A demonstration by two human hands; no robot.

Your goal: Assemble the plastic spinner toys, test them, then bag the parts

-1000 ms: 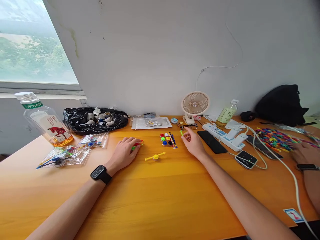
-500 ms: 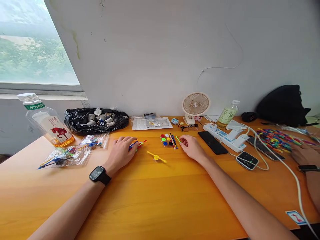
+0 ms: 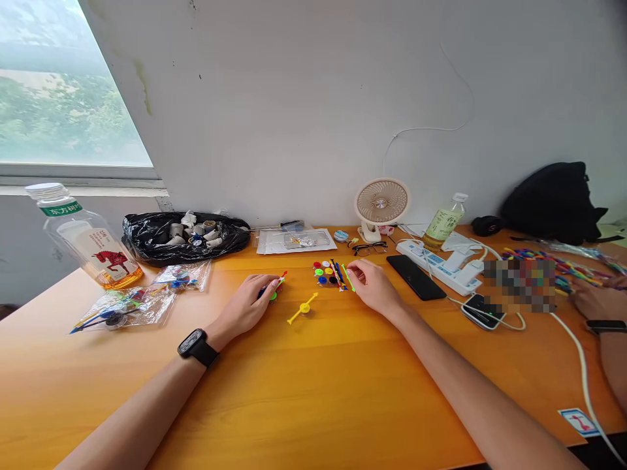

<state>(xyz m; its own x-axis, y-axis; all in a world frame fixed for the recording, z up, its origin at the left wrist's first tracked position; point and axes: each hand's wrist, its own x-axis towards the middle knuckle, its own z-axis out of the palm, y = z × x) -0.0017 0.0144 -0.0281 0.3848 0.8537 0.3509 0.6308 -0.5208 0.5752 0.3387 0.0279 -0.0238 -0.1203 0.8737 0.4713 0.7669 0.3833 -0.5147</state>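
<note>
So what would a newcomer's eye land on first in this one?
Probably the two hands at the middle of the orange table: the left hand on small coloured sticks, the right hand pinching a green stick. Between them lie a yellow spinner piece and a cluster of coloured discs.

Bottle at your 10 o'clock: green neck band with white Chinese characters, too small for you to read surely; a red horse picture on the label.
Sticker at your 4 o'clock: red mark, unreadable.
Watch face: dark, nothing legible.
</note>
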